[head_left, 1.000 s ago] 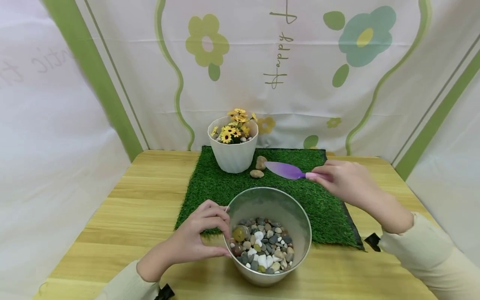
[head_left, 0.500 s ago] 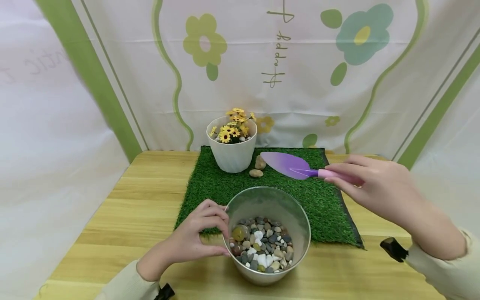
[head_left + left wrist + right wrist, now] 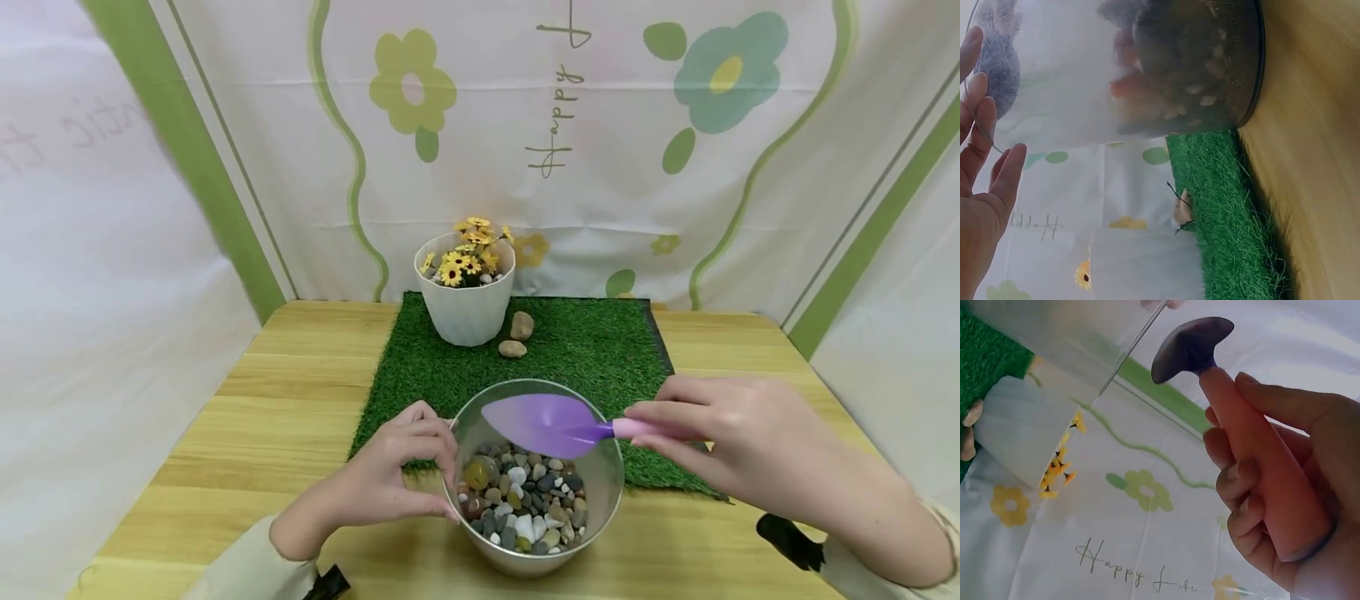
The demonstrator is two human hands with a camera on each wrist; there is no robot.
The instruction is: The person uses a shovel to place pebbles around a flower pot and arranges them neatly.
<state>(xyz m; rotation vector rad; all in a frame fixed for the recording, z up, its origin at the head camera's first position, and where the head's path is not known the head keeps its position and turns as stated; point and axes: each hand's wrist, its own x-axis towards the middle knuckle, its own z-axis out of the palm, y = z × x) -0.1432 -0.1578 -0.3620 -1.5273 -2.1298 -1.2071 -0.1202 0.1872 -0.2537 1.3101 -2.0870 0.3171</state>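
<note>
My right hand point(image 3: 750, 433) grips the pink handle of a hand trowel point(image 3: 543, 423), its purple blade pointing left over the mouth of a clear bucket point(image 3: 606, 492). In the right wrist view, fingers curl round the trowel handle point(image 3: 1260, 462) and the thumb lies along it. The bucket stands upright on the table, its bottom covered with mixed pebbles point(image 3: 536, 504) in grey, white and brown. At its left side my left hand point(image 3: 397, 471) holds the rim between fingers and thumb. In the left wrist view, stones point(image 3: 1166, 94) show dimly through the bucket's wall.
A green turf mat point(image 3: 592, 333) lies on the wooden table point(image 3: 247, 425) behind the bucket. On it stand a white pot point(image 3: 467, 317) of yellow flowers point(image 3: 461, 265) and two brown stones point(image 3: 513, 349). A printed cloth point(image 3: 480, 167) hangs behind.
My right hand first drew the trowel right and up, then brought it down and toward me, from above the mat to over the bucket. My left hand stays at the rim.
</note>
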